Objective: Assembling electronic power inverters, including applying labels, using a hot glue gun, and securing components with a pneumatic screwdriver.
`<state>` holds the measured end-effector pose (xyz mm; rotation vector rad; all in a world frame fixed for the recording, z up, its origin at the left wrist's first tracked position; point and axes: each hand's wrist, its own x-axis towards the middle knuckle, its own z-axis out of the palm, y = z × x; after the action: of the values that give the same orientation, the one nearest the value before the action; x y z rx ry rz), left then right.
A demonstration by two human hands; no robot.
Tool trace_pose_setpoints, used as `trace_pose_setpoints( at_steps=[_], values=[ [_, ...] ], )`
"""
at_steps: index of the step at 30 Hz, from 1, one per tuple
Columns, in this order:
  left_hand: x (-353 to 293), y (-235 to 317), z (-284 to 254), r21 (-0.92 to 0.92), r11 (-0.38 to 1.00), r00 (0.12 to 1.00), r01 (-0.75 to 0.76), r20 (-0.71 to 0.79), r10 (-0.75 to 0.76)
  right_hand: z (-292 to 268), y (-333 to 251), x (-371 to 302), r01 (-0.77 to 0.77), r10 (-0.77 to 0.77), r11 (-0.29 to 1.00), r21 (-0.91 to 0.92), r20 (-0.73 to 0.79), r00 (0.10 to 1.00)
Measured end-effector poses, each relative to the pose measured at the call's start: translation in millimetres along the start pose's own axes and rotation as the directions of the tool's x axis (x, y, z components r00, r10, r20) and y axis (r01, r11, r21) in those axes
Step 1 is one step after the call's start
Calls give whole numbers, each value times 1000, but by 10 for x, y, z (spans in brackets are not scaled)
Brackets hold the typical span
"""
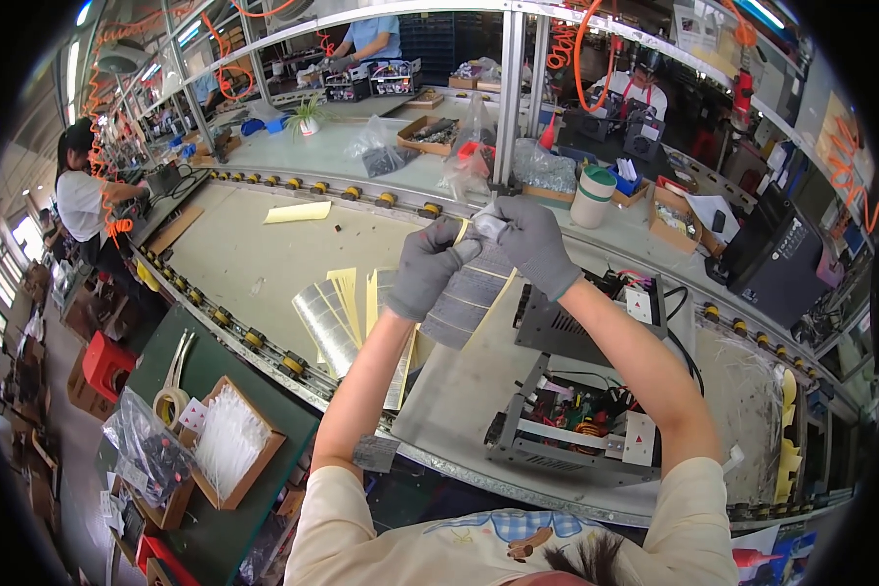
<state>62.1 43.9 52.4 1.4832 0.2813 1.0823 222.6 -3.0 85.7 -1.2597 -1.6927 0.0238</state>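
Observation:
Both my hands wear grey gloves and meet in front of me over the bench. My left hand [426, 270] is closed, pinching the upper edge of a grey label sheet [467, 301] with a yellow backing, which hangs down below the fingers. Close beside it, my right hand [537, 246] is closed on a small silvery label [489, 227] at the sheet's top corner. Under my left arm lie more silvery label sheets [324, 327] and yellow backing strips [345, 290]. Two open dark metal chassis [581, 422] with wiring and circuit boards stand by my right forearm.
Rollers [293, 365] edge the conveyor bench. A loose yellow strip [298, 212] lies farther back. At left, a side table holds a box of white ties [232, 444], scissors [178, 366] and tape. A white tub [593, 195] and parts boxes stand behind. Other people work beyond.

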Motion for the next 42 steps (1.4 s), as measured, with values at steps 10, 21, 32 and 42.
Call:
trace_pose_setpoints(
  at_steps=[10,21,32,42],
  values=[
    [4,-31,28,58,998,990,34,131,-42,-122,54,44,-218,214,976,20,114,970],
    [-21,-73,129,51,987,986,153,-75,-149,31,154,-106,312,-353,874,-373,-46,935],
    [-29,-83,46,45,995,996,86,20,-87,-13,106,-43,-210,199,972,107,108,974],
    [-24,-68,56,-56,993,994,103,44,-101,-94,28,-55,-239,217,949,206,122,968]
  ],
)
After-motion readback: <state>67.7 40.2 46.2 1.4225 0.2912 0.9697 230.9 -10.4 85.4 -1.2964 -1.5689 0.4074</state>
